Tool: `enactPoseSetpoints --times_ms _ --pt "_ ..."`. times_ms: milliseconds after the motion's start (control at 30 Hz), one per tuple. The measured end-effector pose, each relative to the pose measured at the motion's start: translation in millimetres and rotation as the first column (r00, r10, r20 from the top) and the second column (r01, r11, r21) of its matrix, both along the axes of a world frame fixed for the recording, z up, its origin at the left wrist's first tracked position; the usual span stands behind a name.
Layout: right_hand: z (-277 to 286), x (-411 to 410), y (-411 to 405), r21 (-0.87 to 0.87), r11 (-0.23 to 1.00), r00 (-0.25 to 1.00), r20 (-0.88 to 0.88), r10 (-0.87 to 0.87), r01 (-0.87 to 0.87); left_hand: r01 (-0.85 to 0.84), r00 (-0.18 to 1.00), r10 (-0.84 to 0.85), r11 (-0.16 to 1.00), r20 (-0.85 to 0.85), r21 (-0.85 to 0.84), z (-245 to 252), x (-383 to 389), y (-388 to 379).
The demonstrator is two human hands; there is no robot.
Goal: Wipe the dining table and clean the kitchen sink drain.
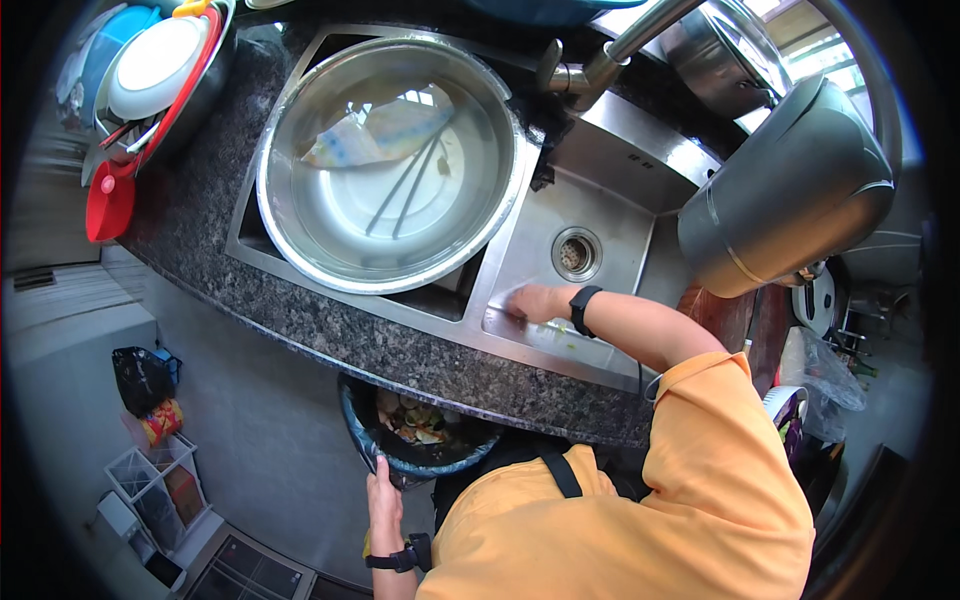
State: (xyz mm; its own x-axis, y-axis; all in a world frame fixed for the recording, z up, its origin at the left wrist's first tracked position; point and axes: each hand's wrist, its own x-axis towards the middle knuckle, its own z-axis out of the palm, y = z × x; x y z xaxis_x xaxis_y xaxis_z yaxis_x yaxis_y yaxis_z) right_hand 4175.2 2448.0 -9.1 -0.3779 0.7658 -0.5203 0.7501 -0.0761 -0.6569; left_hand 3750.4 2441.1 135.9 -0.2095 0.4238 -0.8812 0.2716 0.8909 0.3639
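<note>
My right hand (536,302) is low in the right sink basin (600,202), by its front left corner; it is blurred, and its fingers cannot be made out. Green scraps lie on the basin floor beside it, and the drain (577,253) is just above. At the rim of a lined trash bin (457,466) below the counter, my left hand (385,495) grips the edge, thumb on top. Food scraps (412,421) lie inside the bin. Over the left basin rests a large metal bowl (390,274) of water, with a patterned cloth (375,135) and a pair of chopsticks (409,184) in it.
A faucet (592,75) stands behind the sink, and a big grey cylindrical container (780,195) hangs or stands close at the right. A metal pot (720,60) is at the back right. Bowls (154,75) and a red scoop-like item (110,201) sit at the counter's left end.
</note>
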Motion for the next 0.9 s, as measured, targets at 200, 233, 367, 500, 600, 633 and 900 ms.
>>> enactPoseSetpoints --times_ms 200,233,367,500,600,633,900 --pt "4 57 -13 -0.060 0.936 0.936 0.100 -0.339 0.345 -0.030 0.999 0.030 0.999 0.030 0.016 -12 6 -7" --pt "-6 57 -16 0.084 0.923 0.916 0.116 -0.383 0.375 -0.061 0.997 0.057 0.997 0.060 0.057 -18 8 -9" --pt "-3 39 -26 -0.168 0.983 0.995 0.071 -0.065 0.076 -0.011 0.996 0.009 1.000 0.093 0.020 -9 12 -2" --pt "24 55 -12 -0.770 0.629 0.992 0.125 -0.013 0.105 -0.020 0.996 0.020 1.000 0.089 0.006 -9 9 -3" --pt "40 56 -18 -0.977 0.192 0.911 0.004 -0.413 0.092 -0.040 0.996 0.038 0.999 0.086 0.021 -10 10 -4" --pt "43 49 -14 -0.989 0.143 0.903 -0.022 -0.429 0.044 -0.040 0.997 0.039 0.999 0.071 0.013 -10 12 -4" --pt "38 59 -22 -0.852 0.505 0.945 0.264 0.194 0.135 -0.016 0.999 0.016 1.000 0.032 0.012 -8 12 0"
